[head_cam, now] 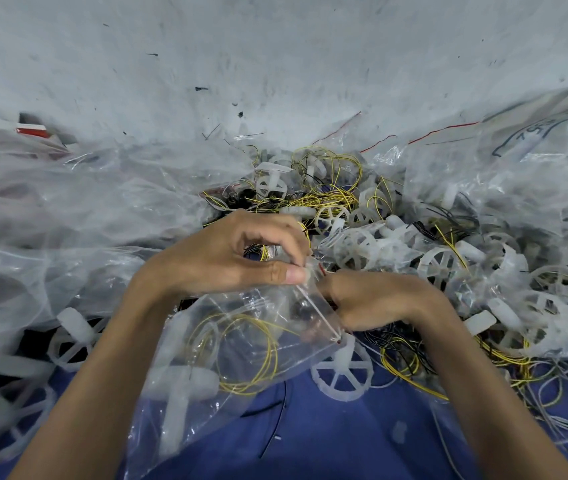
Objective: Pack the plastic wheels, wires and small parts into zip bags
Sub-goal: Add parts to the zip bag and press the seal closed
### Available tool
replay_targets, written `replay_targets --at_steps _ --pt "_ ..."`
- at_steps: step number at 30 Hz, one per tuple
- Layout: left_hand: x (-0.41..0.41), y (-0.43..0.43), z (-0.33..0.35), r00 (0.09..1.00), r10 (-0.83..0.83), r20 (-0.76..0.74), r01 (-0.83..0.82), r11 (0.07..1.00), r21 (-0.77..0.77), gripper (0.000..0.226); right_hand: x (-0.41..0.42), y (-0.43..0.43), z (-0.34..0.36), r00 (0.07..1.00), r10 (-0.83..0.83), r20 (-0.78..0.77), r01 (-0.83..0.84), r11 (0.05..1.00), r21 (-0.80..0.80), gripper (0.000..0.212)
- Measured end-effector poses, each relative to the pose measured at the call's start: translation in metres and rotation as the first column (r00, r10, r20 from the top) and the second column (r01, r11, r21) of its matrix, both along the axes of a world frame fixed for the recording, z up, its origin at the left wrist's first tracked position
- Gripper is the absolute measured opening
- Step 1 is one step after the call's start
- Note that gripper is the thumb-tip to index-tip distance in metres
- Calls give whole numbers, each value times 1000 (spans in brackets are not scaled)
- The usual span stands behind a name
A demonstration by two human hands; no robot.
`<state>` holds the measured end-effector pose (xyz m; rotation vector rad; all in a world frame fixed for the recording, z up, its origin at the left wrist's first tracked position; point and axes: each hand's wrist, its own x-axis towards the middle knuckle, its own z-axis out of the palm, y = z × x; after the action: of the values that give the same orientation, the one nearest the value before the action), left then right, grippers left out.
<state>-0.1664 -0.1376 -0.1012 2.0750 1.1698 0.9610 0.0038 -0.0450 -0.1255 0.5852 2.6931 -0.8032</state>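
A clear zip bag [227, 355] hangs in front of me over the blue cloth, holding a white plastic wheel and coiled yellow wire. My left hand [237, 254] pinches the bag's top corner at the zip strip between thumb and fingers. My right hand [376, 299] has its fingers curled at the bag's zip edge and grips it from the right. A loose white spoked wheel [341, 372] lies just below the bag's mouth. A heap of white wheels [448, 265] tangled with yellow and black wires [331, 199] spreads behind and to the right of my hands.
Filled clear bags [67, 216] pile up on the left. More empty zip bags with red strips [442, 133] lie at the back right beside a large printed plastic sack [545, 133]. A grey floor [275, 57] stretches beyond. Blue cloth [327, 441] shows below.
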Motion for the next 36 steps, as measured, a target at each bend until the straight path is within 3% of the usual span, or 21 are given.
replay_targets --at_steps 7,11,16,19,22,24,26,29,31,33,36 --pt "2 0 1 996 -44 76 47 998 -29 11 -1 -7 8 994 56 -92 -49 996 75 31" --pt "5 0 1 997 -54 46 56 997 -45 6 -6 -17 10 972 125 -200 -95 984 153 35" --pt "5 0 2 994 -93 61 96 994 -49 9 -9 -31 11 965 120 -234 -146 985 -96 45" --pt "5 -1 2 990 -110 91 114 993 -40 8 -11 -40 -2 936 -77 -344 22 987 -161 10" --pt "5 -3 3 983 -149 106 154 987 -40 8 -5 -50 -30 982 -161 -100 168 984 62 17" --pt "3 -3 4 982 -163 97 169 984 -58 5 -3 -53 -41 991 -124 45 116 981 156 34" --pt "0 -4 4 983 -163 88 172 979 -108 7 -9 -55 -37 990 -65 127 47 990 136 25" --pt "-5 -6 5 989 -142 47 148 971 -186 21 -17 -49 -18 997 -78 15 78 997 10 16" --pt "-11 -8 6 992 -125 7 123 963 -241 25 -21 -43 -10 994 41 -105 -44 998 -34 33" --pt "-17 -11 8 993 -109 -40 92 951 -294 26 -19 -31 -1 965 142 -219 -150 989 -20 32" --pt "-31 -15 8 994 -55 -99 18 941 -338 23 -4 -1 10 928 30 -370 -74 992 -106 26"
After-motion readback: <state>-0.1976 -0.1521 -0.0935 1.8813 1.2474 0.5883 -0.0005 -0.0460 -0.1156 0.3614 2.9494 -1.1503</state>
